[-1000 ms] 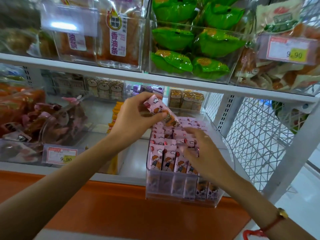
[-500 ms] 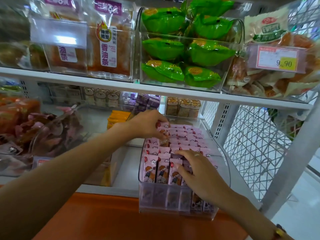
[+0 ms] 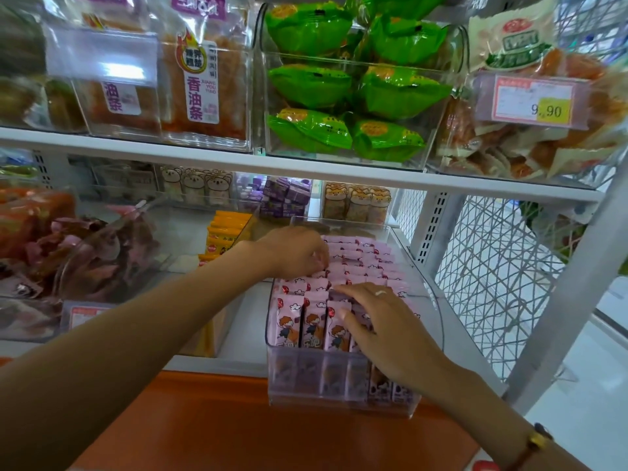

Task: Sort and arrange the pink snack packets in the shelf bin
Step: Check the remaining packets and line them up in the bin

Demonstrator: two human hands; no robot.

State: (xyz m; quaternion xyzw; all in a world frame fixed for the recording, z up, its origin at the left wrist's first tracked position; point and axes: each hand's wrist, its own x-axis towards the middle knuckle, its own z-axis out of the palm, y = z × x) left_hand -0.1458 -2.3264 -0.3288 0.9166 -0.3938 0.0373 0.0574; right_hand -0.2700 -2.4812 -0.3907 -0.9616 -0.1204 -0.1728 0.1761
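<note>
Pressing flat with my right hand (image 3: 384,329) on the pink packets (image 3: 356,263) in the bin (image 3: 438,307), my left hand (image 3: 295,251) pinches one behind; careless pushing could topple neighbouring rows.

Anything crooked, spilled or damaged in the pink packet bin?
Nothing stands out. The pink packets stand in even rows inside the clear bin; the left hand and right hand cover part of them.
</note>
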